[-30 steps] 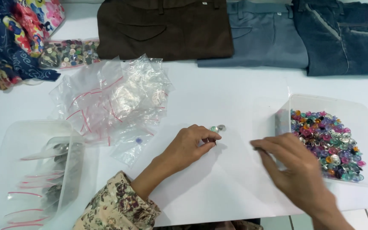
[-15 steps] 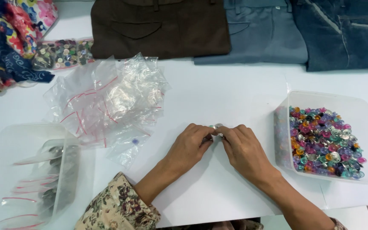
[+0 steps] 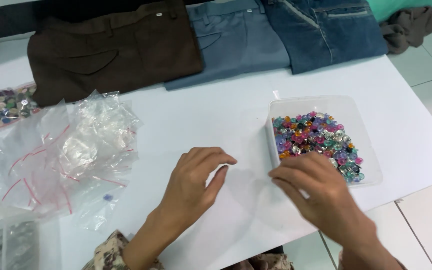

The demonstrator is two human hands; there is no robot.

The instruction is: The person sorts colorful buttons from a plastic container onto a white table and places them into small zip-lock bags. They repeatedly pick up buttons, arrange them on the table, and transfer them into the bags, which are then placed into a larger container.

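Under the two hands, on the white table (image 3: 216, 115), whatever small thing sits there is hidden: left hand (image 3: 196, 182) is cupped, fingers curled w/ palm facing right, nothing visible in it, and can't tell if it pinches anything. Right hand (image 3: 316, 187) is blurred, fingers bent down at the near-left corner of the clear plastic tub (image 3: 321, 104); can't tell if it grips anything or just touches the rim. Tub holds a heap of small colourful beads/buttons (image 3: 316, 142), pink, purple, teal, orange, silver; right hand covers the near part of the heap.

Bottom left a second clear container (image 3: 11, 242) is cut off by the frame edge, contents dim grey, hard to make out. Pile of clear zip bags w/ red seal strips (image 3: 71, 150) lies left of the left hand, near but apart; one bag has a tiny blue speck inside. Far left, a bag of mixed dark buttons (image 3: 3, 107), partly cropped.

Along the far edge, three folded trousers side by side: brown (image 3: 111, 47), grey-blue (image 3: 236, 42), denim blue (image 3: 326, 30), tops cut off. Grey-brown cloth (image 3: 408, 25) lies on the tiled floor (image 3: 426, 215) top right.

Bare tabletop lies between the hands and up toward the trousers. Table's right edge runs diagonally just past the tub; near edge is close under the wrists.
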